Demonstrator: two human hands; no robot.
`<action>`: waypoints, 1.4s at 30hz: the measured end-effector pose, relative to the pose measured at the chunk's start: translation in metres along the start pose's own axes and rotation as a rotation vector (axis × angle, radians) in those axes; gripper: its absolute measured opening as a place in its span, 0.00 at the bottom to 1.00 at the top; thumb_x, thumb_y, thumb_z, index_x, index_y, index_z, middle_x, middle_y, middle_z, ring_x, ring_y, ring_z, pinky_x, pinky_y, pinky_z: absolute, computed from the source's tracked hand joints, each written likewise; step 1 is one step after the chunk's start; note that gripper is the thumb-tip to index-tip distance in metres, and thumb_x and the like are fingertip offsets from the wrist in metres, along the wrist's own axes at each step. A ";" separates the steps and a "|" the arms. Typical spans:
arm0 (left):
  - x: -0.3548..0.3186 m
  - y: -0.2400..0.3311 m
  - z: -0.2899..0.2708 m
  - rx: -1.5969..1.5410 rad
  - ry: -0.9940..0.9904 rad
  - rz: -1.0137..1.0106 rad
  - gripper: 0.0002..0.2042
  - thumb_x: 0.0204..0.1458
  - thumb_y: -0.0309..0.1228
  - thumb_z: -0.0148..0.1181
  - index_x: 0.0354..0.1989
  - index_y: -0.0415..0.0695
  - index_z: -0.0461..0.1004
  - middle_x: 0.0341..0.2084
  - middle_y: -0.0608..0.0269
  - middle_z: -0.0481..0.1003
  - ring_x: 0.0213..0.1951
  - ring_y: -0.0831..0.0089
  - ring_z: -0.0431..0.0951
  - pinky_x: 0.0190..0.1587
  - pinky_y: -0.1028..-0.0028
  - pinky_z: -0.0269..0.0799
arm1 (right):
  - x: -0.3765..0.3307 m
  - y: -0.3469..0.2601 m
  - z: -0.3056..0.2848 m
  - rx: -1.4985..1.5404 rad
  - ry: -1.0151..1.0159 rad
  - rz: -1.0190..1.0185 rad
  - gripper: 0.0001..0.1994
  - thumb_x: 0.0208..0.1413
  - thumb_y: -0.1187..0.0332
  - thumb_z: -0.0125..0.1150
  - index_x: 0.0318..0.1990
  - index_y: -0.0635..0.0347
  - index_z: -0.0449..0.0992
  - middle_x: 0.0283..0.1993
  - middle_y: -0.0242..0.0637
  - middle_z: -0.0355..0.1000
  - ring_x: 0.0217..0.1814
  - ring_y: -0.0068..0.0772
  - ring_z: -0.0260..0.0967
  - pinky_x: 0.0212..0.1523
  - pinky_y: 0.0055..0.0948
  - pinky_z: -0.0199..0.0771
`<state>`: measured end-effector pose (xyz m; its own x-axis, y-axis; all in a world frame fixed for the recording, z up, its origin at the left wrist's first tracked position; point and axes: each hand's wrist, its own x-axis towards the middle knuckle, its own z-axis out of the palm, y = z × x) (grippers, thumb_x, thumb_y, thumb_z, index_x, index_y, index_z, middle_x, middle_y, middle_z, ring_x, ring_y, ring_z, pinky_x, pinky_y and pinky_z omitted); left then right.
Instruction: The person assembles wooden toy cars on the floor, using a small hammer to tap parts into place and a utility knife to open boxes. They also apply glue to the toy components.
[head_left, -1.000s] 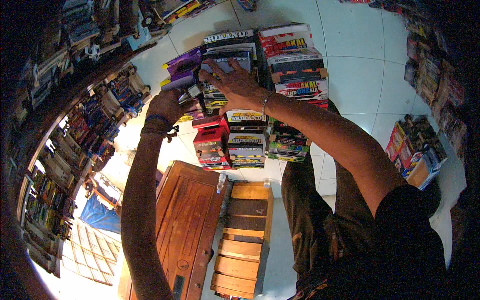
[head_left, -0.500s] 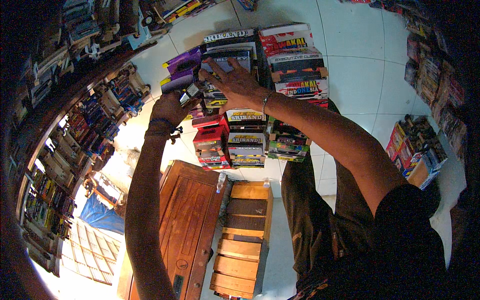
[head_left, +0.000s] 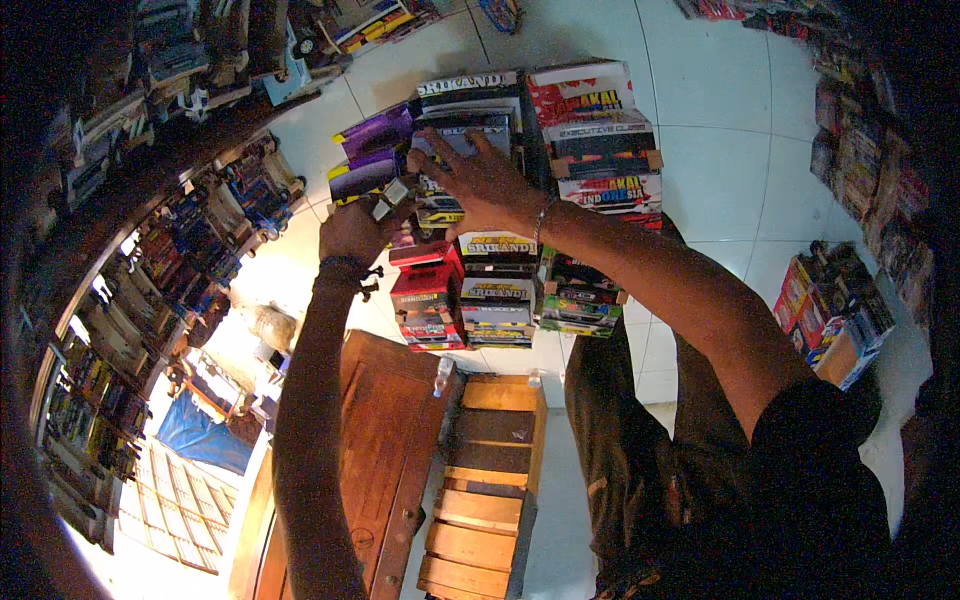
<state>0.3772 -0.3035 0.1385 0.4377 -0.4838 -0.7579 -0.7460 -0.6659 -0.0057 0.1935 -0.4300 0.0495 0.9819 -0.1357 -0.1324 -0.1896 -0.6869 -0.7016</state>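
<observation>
Toy trucks with printed side panels stand packed together on the tiled floor. My right hand (head_left: 482, 190) has its fingers spread over a grey-and-black toy truck (head_left: 465, 140) in the middle of the group. Close beside it, my left hand (head_left: 352, 235) is closed, fingers curled. A small pale grey, blocky thing (head_left: 391, 198) sticks out past its fingers, too partly hidden to name. Purple toy trucks (head_left: 375, 150) lie just beyond the left hand. A red toy truck (head_left: 428, 290) and a grey one (head_left: 500, 290) stand nearer me.
Right of the group are white-and-red toy trucks (head_left: 605, 190). A wooden cabinet (head_left: 375, 440) and a slatted wooden box (head_left: 475, 520) stand at the near left. Shelves of toy trucks (head_left: 170, 240) run along the left; more toys (head_left: 835, 310) stand at right.
The view has shifted a little, so the trucks sit lower in it. My left hand has turned slightly with the grey thing; my right hand stays spread over the same truck.
</observation>
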 end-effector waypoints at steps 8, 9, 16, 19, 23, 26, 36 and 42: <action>-0.003 -0.008 0.015 0.049 0.048 0.016 0.33 0.49 0.70 0.58 0.47 0.53 0.84 0.33 0.48 0.83 0.36 0.48 0.84 0.42 0.53 0.80 | -0.006 -0.001 0.005 -0.045 0.008 -0.042 0.67 0.28 0.34 0.77 0.76 0.54 0.50 0.78 0.58 0.46 0.75 0.59 0.53 0.69 0.58 0.55; -0.004 -0.009 0.016 0.039 0.043 0.007 0.33 0.49 0.69 0.59 0.46 0.53 0.84 0.32 0.48 0.83 0.36 0.48 0.84 0.42 0.53 0.80 | -0.005 -0.002 0.005 -0.044 0.024 -0.046 0.67 0.28 0.34 0.78 0.76 0.54 0.49 0.78 0.58 0.46 0.75 0.59 0.54 0.69 0.58 0.55; -0.008 -0.009 0.012 0.110 0.092 0.109 0.30 0.53 0.63 0.61 0.47 0.46 0.80 0.31 0.46 0.82 0.33 0.48 0.84 0.37 0.53 0.80 | -0.006 -0.003 0.002 -0.071 -0.043 -0.001 0.67 0.29 0.34 0.78 0.76 0.54 0.49 0.78 0.57 0.46 0.75 0.58 0.54 0.70 0.59 0.53; -0.018 -0.016 0.007 0.116 0.028 0.099 0.31 0.54 0.66 0.57 0.44 0.48 0.82 0.30 0.45 0.82 0.34 0.45 0.84 0.38 0.52 0.80 | -0.006 -0.002 0.000 -0.090 -0.025 -0.022 0.68 0.29 0.34 0.77 0.77 0.56 0.48 0.78 0.56 0.46 0.75 0.58 0.53 0.71 0.59 0.52; -0.057 -0.027 0.013 -0.188 -0.004 -0.049 0.31 0.58 0.62 0.55 0.43 0.41 0.78 0.28 0.40 0.81 0.34 0.43 0.83 0.36 0.50 0.78 | -0.001 0.000 -0.003 -0.054 -0.067 0.007 0.68 0.29 0.34 0.77 0.77 0.57 0.47 0.79 0.55 0.46 0.75 0.57 0.54 0.72 0.58 0.51; -0.086 -0.027 0.028 -0.279 -0.056 -0.168 0.31 0.58 0.60 0.58 0.37 0.36 0.79 0.24 0.40 0.80 0.31 0.44 0.83 0.36 0.53 0.79 | 0.002 0.003 -0.005 -0.100 -0.050 -0.022 0.68 0.29 0.33 0.77 0.77 0.54 0.47 0.79 0.54 0.45 0.75 0.54 0.56 0.72 0.59 0.51; -0.154 0.039 0.103 -0.437 0.201 0.177 0.22 0.61 0.51 0.61 0.46 0.41 0.79 0.27 0.49 0.82 0.33 0.52 0.85 0.35 0.61 0.78 | 0.004 0.007 0.004 -0.150 -0.018 -0.042 0.67 0.28 0.31 0.77 0.78 0.44 0.48 0.77 0.52 0.47 0.71 0.54 0.60 0.68 0.59 0.54; -0.199 0.067 0.136 -0.610 -0.171 -0.105 0.23 0.56 0.53 0.64 0.37 0.40 0.82 0.27 0.41 0.80 0.34 0.44 0.83 0.35 0.51 0.77 | 0.005 0.004 -0.004 -0.212 0.020 -0.075 0.63 0.33 0.29 0.73 0.77 0.46 0.50 0.75 0.50 0.51 0.66 0.52 0.64 0.64 0.58 0.57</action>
<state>0.1713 -0.1742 0.2002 0.3694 -0.3344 -0.8670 -0.2614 -0.9327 0.2484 0.1980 -0.4369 0.0489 0.9934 -0.0912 -0.0701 -0.1147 -0.8303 -0.5454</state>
